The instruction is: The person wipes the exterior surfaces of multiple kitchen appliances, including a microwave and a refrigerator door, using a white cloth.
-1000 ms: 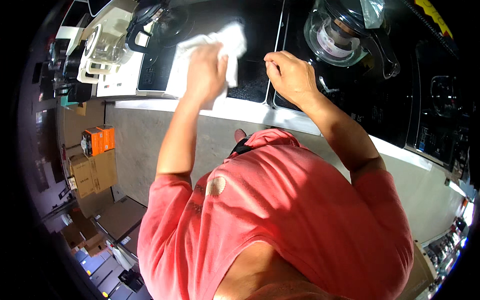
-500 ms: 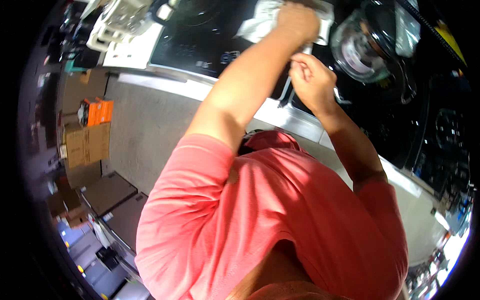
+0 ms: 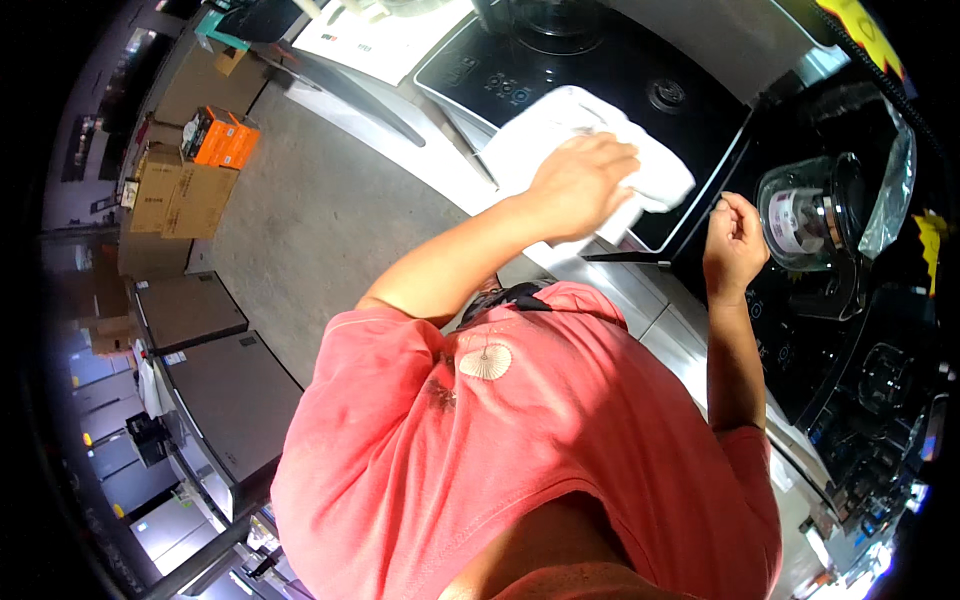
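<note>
Head view, vs. 0.5 s ago: left hand (image 3: 580, 185) and cloth (image 3: 590, 150) now lie lower and more central in frame; before, they sat up at the top edge, across the forearm. The whole scene has also swung, so part of that shift is head motion, not hand travel. Right hand (image 3: 733, 245) was close under the left arm then; now it stands apart, to the right of the cloth, near the hob's right edge.

Left hand: palm down, fingers spread and pressed flat onto the white cloth, pinning it rather than gripping it. Cloth is bunched, lying on the black glass hob (image 3: 600, 70), over its near right part, with one corner hanging toward the front edge.

Right hand: fingers curled into a loose fist, thumb side up. Nothing visibly held; cannot tell if sth small is inside. It hovers at the seam between the hob and the next black appliance (image 3: 810, 330); contact with the surface not clear.

Judgement: wiping appears in progress, with the cloth over the near right part of the hob. Far part of the glass, round the knob (image 3: 665, 95) and control panel (image 3: 505, 88), is uncovered.

Surroundings: glass jug (image 3: 810, 215) on the right-hand unit, just beside the right hand. Steel counter (image 3: 440, 150) fronts the hob. Orange box (image 3: 220, 135) and cardboard cartons (image 3: 180, 200) on the floor at left, well apart.
</note>
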A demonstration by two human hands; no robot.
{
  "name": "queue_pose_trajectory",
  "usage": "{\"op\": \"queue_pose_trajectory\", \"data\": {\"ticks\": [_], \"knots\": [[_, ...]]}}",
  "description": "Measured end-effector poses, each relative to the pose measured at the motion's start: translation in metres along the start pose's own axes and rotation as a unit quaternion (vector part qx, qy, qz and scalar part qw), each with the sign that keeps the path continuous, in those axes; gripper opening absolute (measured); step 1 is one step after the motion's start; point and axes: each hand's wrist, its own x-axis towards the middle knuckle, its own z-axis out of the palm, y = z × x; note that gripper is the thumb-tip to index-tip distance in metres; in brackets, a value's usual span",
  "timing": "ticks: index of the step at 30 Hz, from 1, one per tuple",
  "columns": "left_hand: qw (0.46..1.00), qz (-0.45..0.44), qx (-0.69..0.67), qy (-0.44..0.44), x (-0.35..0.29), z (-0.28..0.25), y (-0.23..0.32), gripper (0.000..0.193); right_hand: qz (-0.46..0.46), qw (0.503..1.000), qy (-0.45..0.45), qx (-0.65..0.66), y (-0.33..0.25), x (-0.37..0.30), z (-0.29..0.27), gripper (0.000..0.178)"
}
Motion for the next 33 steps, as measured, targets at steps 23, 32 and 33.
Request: {"op": "queue_pose_trajectory", "data": {"ticks": [23, 32, 33], "knots": [[0.972, -0.166, 0.105, 0.126, -0.032, -0.094, -0.211, 0.026, -0.166, 0.967, -0.132, -0.143, -0.072, -0.014, 0.059, 0.011], [0.949, -0.238, 0.164, 0.128, -0.099, -0.144, -0.328, 0.033, -0.118, 0.967, -0.14, -0.178, -0.071, -0.024, 0.077, 0.011], [0.948, -0.248, 0.16, 0.12, -0.102, -0.153, -0.336, 0.034, -0.15, 0.958, -0.14, -0.199, -0.067, -0.022, 0.079, 0.011]]}}
